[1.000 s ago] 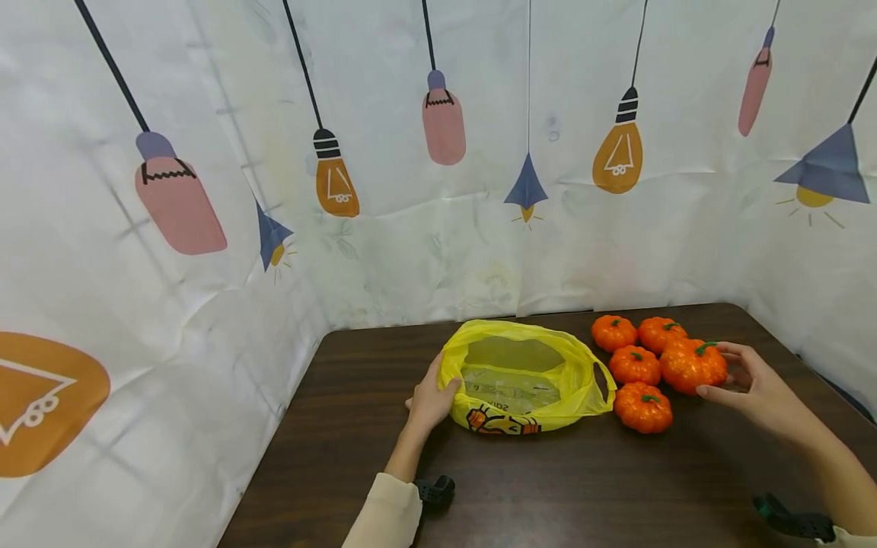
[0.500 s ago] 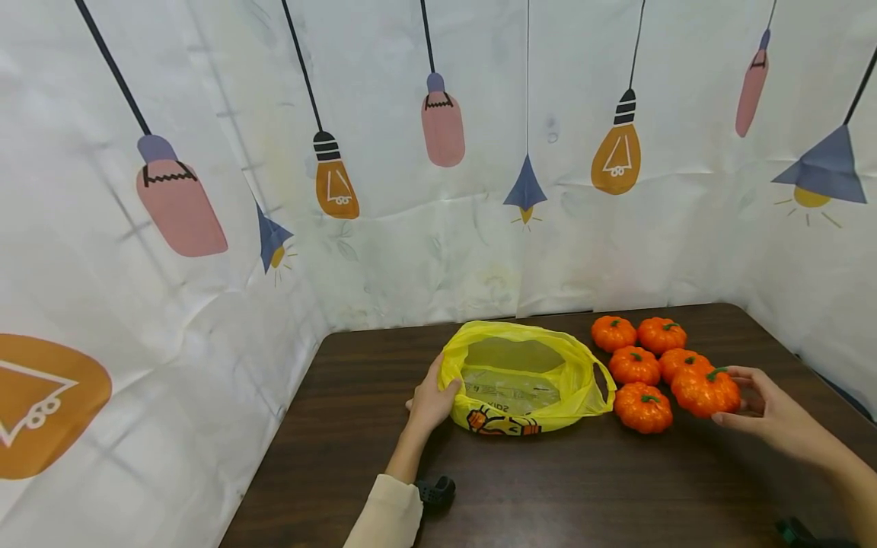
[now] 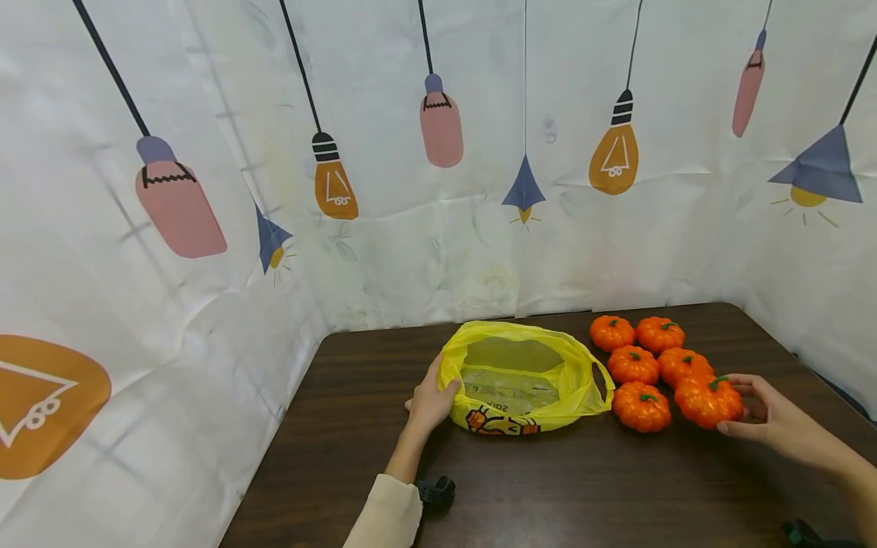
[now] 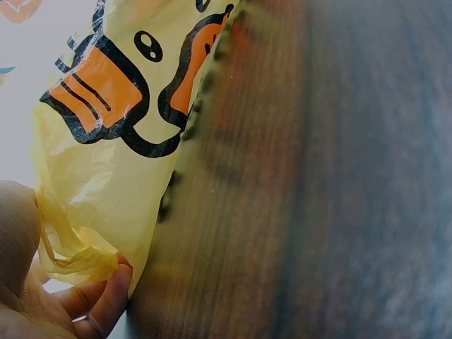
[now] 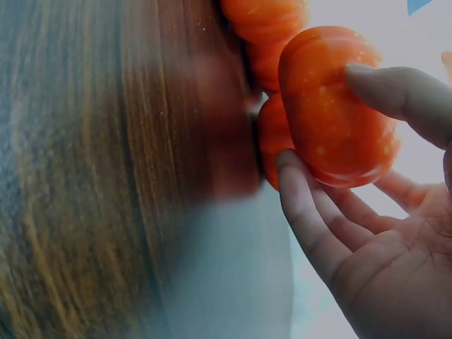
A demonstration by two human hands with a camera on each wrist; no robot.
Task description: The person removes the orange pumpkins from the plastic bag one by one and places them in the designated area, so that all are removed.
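Observation:
A yellow plastic bag [image 3: 582, 392] with a cartoon print lies on the table, its mouth spread wide toward me. My left hand [image 3: 432, 397] grips the bag's left edge; folds of the plastic are bunched between thumb and fingers in the left wrist view. On the right, my right hand [image 3: 770, 415] holds an orange toy pumpkin [image 3: 708, 401] with a green stem. In the right wrist view this pumpkin [image 5: 339, 106] is off the table, with the thumb on one side and fingers on the other. Just behind it sits another pumpkin [image 3: 684, 365], partly covered.
Several more orange pumpkins, such as a front one [image 3: 641, 407] and a back one [image 3: 612, 333], stand grouped between bag and right hand. The dark wooden table [image 3: 548, 487] ends at a printed white curtain [image 3: 411, 266] behind and at the sides.
My right hand has drawn the pumpkin toward me and slightly right, uncovering the one behind it. The left hand and the bag have stayed in place.

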